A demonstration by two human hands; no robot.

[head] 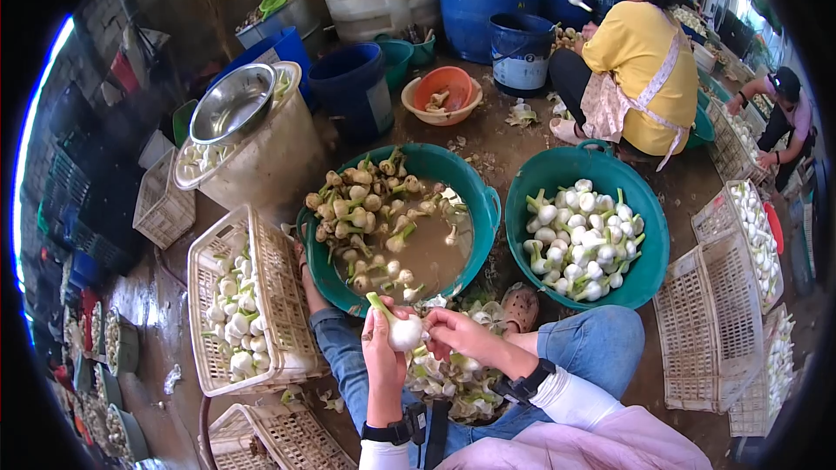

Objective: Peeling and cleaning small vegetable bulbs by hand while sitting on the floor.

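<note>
My left hand [384, 346] holds a white garlic bulb [405, 333] with a short green stem, pointing up to the left. The fingers of my right hand [457, 334] pinch at the bulb's right side; whether they grip a bit of skin there is too small to tell. Just beyond my hands stands a green tub [418, 281] with muddy water and brown, unpeeled garlic bulbs [356, 205]. To its right, another green tub [522, 209] holds clean white garlic bulbs [588, 241]. Peeled garlic skins [450, 375] lie heaped between my legs.
At left, a plastic crate [294, 313] contains white garlic, behind it a large pale barrel [274, 150] topped by a steel bowl [233, 104]. Stacked crates [699, 333] stand at right. Blue buckets [353, 88] and a person in yellow [627, 72] are farther back; another person [787, 111] bends over crates.
</note>
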